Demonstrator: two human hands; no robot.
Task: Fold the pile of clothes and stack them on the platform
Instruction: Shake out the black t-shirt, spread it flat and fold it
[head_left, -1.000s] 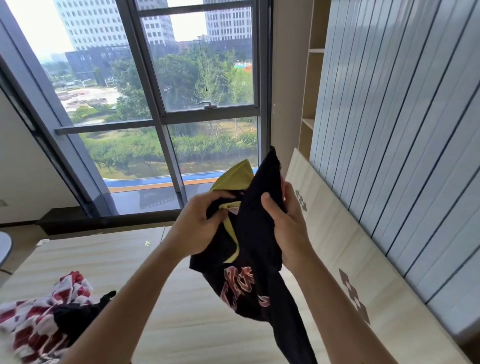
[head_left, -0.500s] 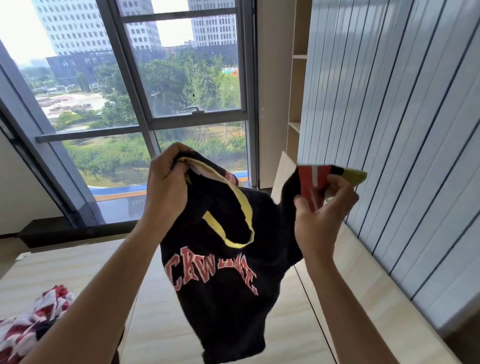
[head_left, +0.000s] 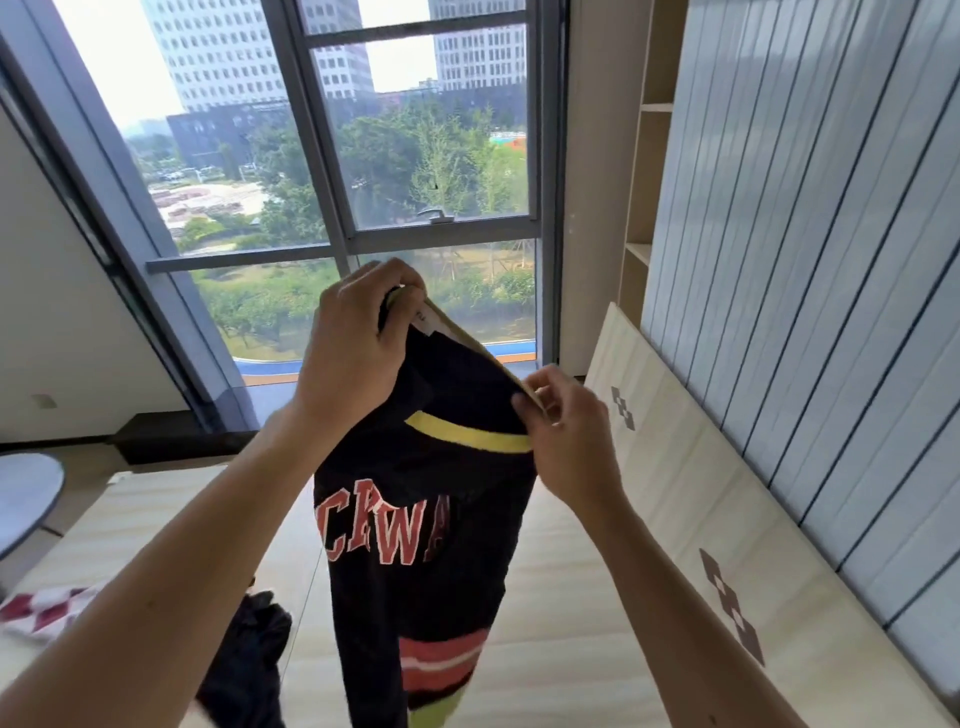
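Standing over a pale wooden platform (head_left: 571, 597) and holding a black shirt (head_left: 431, 613) up in the air, clear of the boards. Hangs long and narrow, bunched in on itself. Shows red block letters edged in white across the chest, reading CRWA before vanishing into a fold. Lower down, bands of red, white and yellow-green; up top, a yellow neckband and a small white label. Gripping the top of that neckband with the left hand (head_left: 358, 343), the higher of the two, with fingers curled over the edge. Pinching the same band lower and to the right with the right hand (head_left: 569, 441), thumb and fingertips closed on it. Drapes straight down between both forearms. Down at lower left on the platform, a red-and-white garment (head_left: 41, 608) and a dark garment (head_left: 249, 660) just beside it.
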